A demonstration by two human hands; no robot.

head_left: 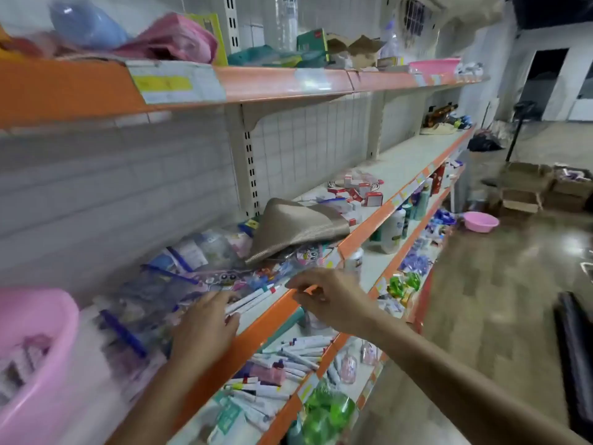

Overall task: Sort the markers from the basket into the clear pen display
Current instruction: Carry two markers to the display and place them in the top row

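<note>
Only the head view is on offer, and its left side is smeared, so that part should be taken loosely.

A few white markers (253, 298) with coloured caps are seen lying flat on the middle shelf, just behind the orange shelf lip (263, 326). Their long axis runs roughly from 8 o'clock to 2 o'clock, caps at the 2 o'clock end.

The left hand (205, 319) is spread fairly flat, fingers mostly straight and laid over the near ends of the markers. Nothing is wrapped or pinched by it as far as can be seen. The markers lie at about 2 o'clock from its palm, so they're lined up nearly with the fingers.

The right hand (324, 297) is placed at 3 o'clock of the markers, fingers loosely curled over the lip. Whether anything is pinched there can't be told. It's close to the cap ends, but the left hand is the one already in contact.

A pink basket (48, 332) is at 9 o'clock, well apart, its contents blurred. The clear display can't be made out at all.

Judgement only: a curl of the left fingers across the barrels would be needed, then a carry along that same axis.
</note>
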